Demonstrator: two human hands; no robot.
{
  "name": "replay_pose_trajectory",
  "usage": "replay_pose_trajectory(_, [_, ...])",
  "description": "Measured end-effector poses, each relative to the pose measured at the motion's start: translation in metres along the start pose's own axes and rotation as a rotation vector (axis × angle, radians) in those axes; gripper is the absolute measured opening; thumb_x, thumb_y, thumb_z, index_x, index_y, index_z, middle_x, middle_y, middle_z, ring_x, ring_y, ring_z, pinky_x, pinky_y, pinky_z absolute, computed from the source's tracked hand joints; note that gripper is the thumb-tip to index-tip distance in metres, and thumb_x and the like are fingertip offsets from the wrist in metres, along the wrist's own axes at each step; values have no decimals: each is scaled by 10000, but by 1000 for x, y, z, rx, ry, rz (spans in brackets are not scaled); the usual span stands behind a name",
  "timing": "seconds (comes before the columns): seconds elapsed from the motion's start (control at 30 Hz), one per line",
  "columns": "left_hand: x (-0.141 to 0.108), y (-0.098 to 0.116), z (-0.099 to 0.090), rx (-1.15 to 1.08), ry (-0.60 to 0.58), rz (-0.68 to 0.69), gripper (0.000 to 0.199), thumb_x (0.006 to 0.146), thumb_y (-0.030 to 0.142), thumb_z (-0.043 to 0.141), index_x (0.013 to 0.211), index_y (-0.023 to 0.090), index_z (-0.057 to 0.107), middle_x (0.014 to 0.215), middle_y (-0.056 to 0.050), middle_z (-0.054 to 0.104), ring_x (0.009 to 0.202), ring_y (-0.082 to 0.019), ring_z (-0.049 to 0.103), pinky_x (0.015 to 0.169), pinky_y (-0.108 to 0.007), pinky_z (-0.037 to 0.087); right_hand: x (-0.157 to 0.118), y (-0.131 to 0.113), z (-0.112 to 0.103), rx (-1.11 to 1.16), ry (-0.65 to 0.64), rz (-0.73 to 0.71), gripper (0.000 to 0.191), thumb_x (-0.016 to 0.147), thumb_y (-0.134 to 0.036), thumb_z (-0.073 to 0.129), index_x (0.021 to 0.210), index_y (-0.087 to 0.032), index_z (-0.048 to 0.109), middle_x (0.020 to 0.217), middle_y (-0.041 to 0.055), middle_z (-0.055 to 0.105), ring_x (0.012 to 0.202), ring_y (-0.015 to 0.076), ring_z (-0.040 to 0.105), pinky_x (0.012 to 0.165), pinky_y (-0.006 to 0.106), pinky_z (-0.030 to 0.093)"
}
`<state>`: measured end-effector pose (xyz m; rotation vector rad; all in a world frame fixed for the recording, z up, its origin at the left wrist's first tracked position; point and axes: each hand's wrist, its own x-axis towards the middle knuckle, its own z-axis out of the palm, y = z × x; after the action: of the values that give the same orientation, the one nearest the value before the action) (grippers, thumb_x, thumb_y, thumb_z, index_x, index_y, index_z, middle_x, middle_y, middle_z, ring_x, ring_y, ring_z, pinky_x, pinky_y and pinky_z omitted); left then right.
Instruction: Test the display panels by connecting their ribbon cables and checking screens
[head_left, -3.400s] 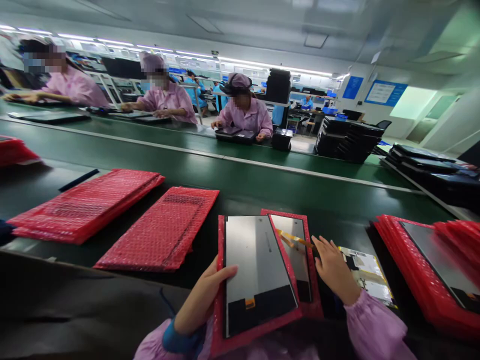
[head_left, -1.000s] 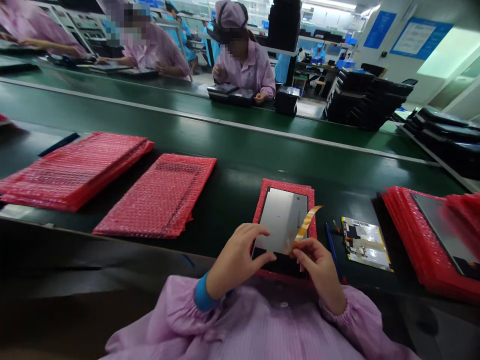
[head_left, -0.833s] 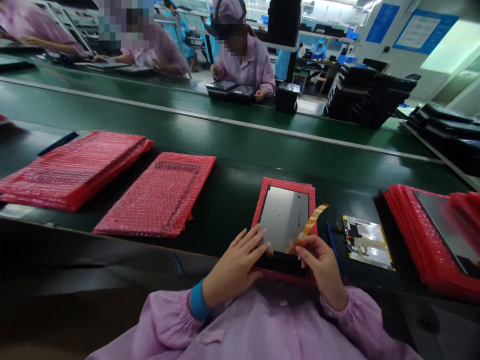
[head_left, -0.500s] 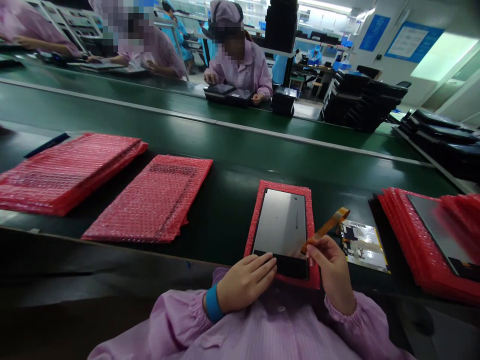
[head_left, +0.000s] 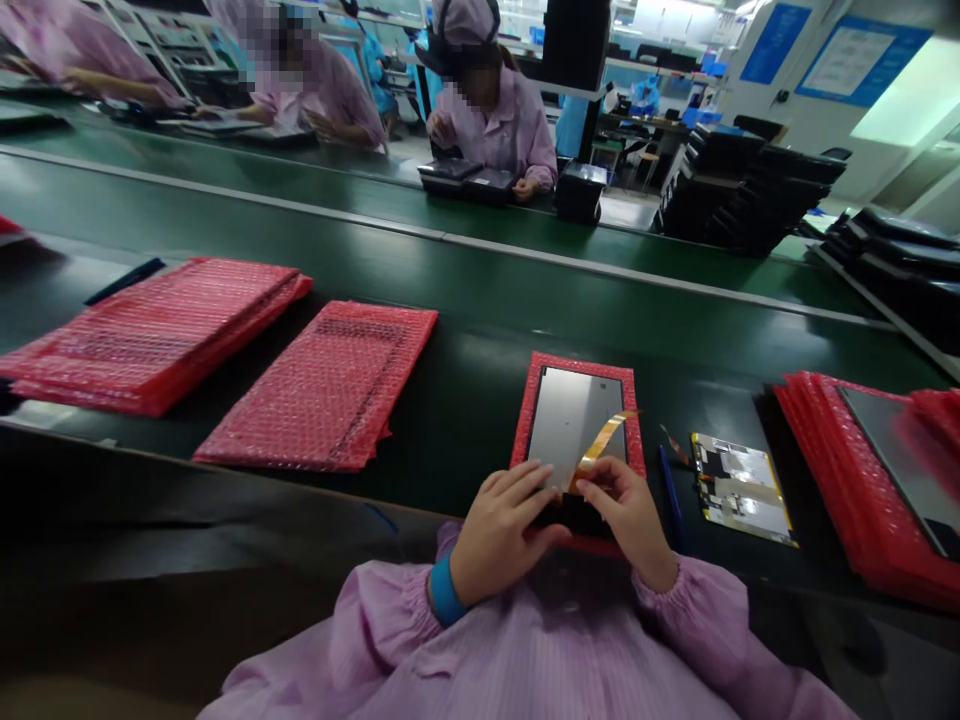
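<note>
Flat rectangular panel with a smooth silver-grey back and thin black edge (head_left: 574,405), lying at the centre of the clock on a slightly larger sheet of red, dimpled bubble wrap (head_left: 524,425). Curved, glossy gold-orange ribbon cable (head_left: 604,437), rising from the panel's six o'clock end, its base pinched between thumb and forefinger of the right hand (head_left: 630,512). Left hand (head_left: 501,530), blue band at the wrist: fingers extended and nearly together over the panel's seven o'clock corner, thumb apart. Lower end of the panel largely covered by both hands; cable joint hard to make out. At four o'clock, a slim blue stick (head_left: 670,490), and beyond it a thin silver-and-black component with yellow edging (head_left: 742,492). At three, a thick red bubble-wrap stack (head_left: 832,490), cut off by the frame. At nine, two flat red bubble-wrap piles (head_left: 322,390), one behind the other. At eleven, across the dark green work surface (head_left: 480,290), a person in pink (head_left: 499,135); at one, stacked black cases (head_left: 739,195)
</note>
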<state>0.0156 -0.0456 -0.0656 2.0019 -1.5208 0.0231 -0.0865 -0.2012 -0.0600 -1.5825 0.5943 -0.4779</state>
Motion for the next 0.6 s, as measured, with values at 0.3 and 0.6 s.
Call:
replay_pose_trajectory(0.3, [0,-7,1,-202,-34,-172,281,759,172,727,1022,272,724,1308,-70,616,1295,-317,464,1028,-529,418,4,9,7,-126,-41,-34,178,772,-360,657,762,-211,559,632,-34,568,546,143,514,515,272,402])
replay_pose_trajectory(0.6, [5,-10,-1,-332,-108,-246,162,737,166,738,881,226,694,1408,-83,523,1377,-319,348,1112,-548,303,7,8,5,-219,-96,-56,104,781,-293,621,769,-217,551,644,-31,576,563,148,523,517,270,380])
